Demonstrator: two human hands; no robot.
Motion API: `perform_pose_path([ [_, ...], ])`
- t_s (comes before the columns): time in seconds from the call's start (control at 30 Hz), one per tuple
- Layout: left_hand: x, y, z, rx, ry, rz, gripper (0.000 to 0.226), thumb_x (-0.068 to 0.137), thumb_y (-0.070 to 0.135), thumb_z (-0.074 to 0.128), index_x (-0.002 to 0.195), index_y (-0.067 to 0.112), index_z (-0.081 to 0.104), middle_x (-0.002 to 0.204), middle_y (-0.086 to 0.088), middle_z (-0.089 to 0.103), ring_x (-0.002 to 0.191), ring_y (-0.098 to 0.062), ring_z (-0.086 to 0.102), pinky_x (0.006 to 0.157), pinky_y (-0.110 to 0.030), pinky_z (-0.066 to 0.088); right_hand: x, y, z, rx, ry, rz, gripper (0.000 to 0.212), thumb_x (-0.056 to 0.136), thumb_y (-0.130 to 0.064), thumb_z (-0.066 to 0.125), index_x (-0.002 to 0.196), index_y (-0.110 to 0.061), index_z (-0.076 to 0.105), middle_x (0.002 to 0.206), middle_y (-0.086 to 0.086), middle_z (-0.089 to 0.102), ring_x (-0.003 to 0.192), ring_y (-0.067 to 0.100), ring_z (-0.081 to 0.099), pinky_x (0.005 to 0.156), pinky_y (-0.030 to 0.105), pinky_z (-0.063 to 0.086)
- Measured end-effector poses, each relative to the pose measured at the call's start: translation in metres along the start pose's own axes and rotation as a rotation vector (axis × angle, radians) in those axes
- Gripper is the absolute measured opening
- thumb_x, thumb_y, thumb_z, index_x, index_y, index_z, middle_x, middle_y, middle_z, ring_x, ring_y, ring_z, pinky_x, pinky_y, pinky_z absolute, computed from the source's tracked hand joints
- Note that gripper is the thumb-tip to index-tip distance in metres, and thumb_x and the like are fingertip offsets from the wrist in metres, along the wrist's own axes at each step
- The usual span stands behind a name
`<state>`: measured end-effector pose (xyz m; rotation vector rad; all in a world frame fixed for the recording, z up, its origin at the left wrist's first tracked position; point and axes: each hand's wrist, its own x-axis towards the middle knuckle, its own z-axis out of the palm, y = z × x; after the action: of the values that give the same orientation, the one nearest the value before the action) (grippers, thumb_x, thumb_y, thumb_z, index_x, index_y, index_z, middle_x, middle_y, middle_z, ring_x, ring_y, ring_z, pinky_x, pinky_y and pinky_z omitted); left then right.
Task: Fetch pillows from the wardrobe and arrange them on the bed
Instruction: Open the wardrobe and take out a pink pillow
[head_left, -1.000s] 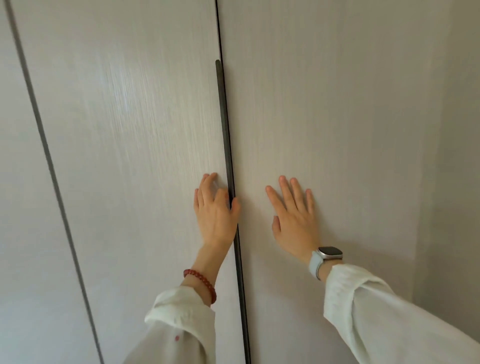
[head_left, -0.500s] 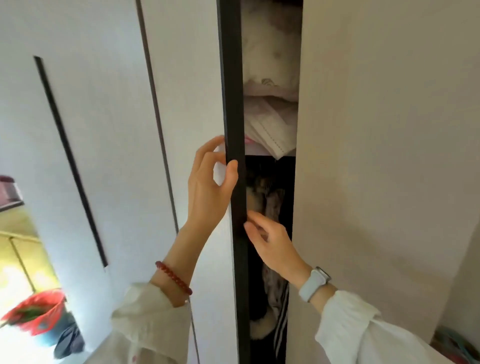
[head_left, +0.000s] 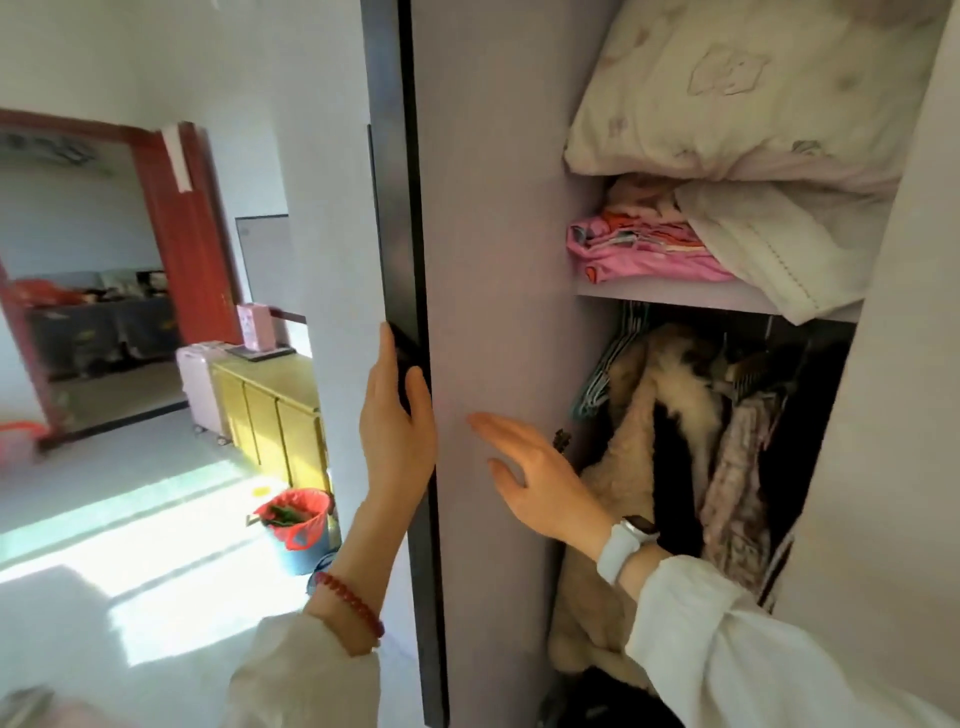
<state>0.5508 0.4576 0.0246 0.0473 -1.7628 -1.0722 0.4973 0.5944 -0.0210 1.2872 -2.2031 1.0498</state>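
The wardrobe's left door (head_left: 498, 260) stands swung wide open. My left hand (head_left: 397, 431) grips its dark front edge. My right hand (head_left: 540, 478) lies flat, fingers apart, against the door's inner face. On the top shelf a cream patterned pillow (head_left: 737, 88) rests on a second white pillow (head_left: 779, 244). Folded pink bedding (head_left: 634, 249) sits to the left of the lower pillow. The bed is out of view.
Coats and garments (head_left: 675, 441) hang under the shelf (head_left: 670, 296). The wardrobe's right door (head_left: 893, 415) stands at the right edge. To the left are a yellow cabinet (head_left: 275, 410), a white suitcase (head_left: 200, 384), a red-lined blue bin (head_left: 296, 525) on the sunlit floor, and a red-framed doorway (head_left: 192, 234).
The door went from closed to wide open, swinging left. My left hand stayed on its edge; my right hand moved from the right door onto the open door's inner face. Pillows came into view.
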Motion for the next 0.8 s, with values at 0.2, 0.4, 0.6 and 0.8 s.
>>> perform_pose_path([
  [0.2,0.011,-0.026,-0.013,0.139,0.05,-0.076,0.049,0.095,0.01,0.04,0.142,0.014,0.027,0.151,-0.006,0.027,0.136,-0.021,0.028,0.108,-0.03,0.027,0.012,0.009,0.0,-0.054,0.041,0.057,0.041,0.09,-0.003,0.045,0.129,-0.013,0.044,0.135,0.005,0.048,0.128,0.021,0.039,0.104,0.025,0.028],
  [0.4,-0.043,-0.03,0.036,0.339,-0.107,0.214,0.041,0.085,0.015,0.039,0.124,0.009,0.047,0.137,-0.019,0.044,0.131,-0.035,0.033,0.103,-0.044,0.029,-0.011,0.03,-0.046,-0.136,0.079,0.173,0.036,0.091,-0.007,0.043,0.126,-0.015,0.049,0.128,0.003,0.053,0.121,0.016,0.044,0.101,0.027,0.035],
  [0.6,-0.055,0.003,0.126,0.182,-0.376,0.247,0.039,0.086,0.007,0.055,0.125,0.007,0.05,0.134,-0.016,0.047,0.122,-0.032,0.044,0.095,-0.049,0.039,-0.067,0.064,-0.128,-0.35,0.214,0.306,0.032,0.091,-0.006,0.044,0.119,-0.014,0.054,0.119,0.007,0.058,0.109,0.02,0.051,0.088,0.025,0.039],
  [0.8,-0.03,0.067,0.231,-0.036,-0.565,0.387,0.039,0.087,0.008,0.052,0.126,0.004,0.049,0.127,-0.015,0.051,0.113,-0.031,0.051,0.088,-0.046,0.046,-0.1,0.081,-0.218,-0.614,0.399,0.477,0.032,0.087,0.0,0.044,0.115,-0.009,0.056,0.116,0.013,0.059,0.109,0.028,0.051,0.086,0.032,0.042],
])
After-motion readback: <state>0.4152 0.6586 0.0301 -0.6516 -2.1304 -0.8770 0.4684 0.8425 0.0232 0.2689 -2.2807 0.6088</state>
